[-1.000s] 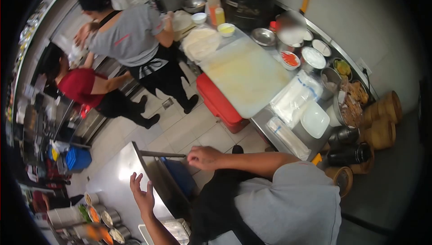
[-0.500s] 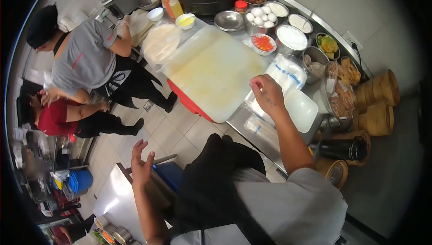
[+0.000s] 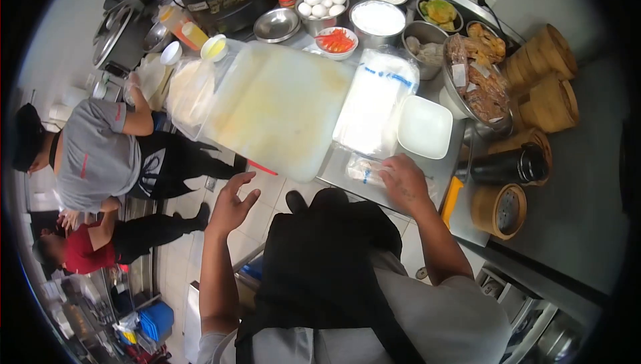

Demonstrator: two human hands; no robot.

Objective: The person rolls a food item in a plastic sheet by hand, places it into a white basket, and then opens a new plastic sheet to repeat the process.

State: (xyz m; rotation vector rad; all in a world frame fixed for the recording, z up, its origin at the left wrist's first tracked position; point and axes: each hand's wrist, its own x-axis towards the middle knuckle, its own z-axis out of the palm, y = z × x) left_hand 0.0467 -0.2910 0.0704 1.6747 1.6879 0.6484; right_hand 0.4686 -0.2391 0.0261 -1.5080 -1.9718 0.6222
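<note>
My left hand (image 3: 234, 205) hangs in the air in front of the cutting board's near left corner, open, fingers apart, holding nothing. My right hand (image 3: 406, 182) is over a small clear plastic packet (image 3: 360, 169) with blue print at the counter's front edge. Its fingers are bent loosely down, fingertips right at the packet, and they partly hide it. Just beyond lie a white stack in clear plastic with a blue-printed band (image 3: 367, 113) and a white square bowl (image 3: 425, 127). A large, stained white cutting board (image 3: 280, 107) lies left of them.
Behind the board stand a bowl of eggs (image 3: 322, 3), shredded red food (image 3: 336, 42) and a pot of white powder (image 3: 378, 18). On the right are a bowl of bagged meat (image 3: 475, 83), bamboo steamers (image 3: 549, 100) and a black flask (image 3: 511, 165). Two people work at left.
My right hand has moved down from beside the wrapped stack to the small packet. My left hand has risen towards the board. The camera view has turned and shifted.
</note>
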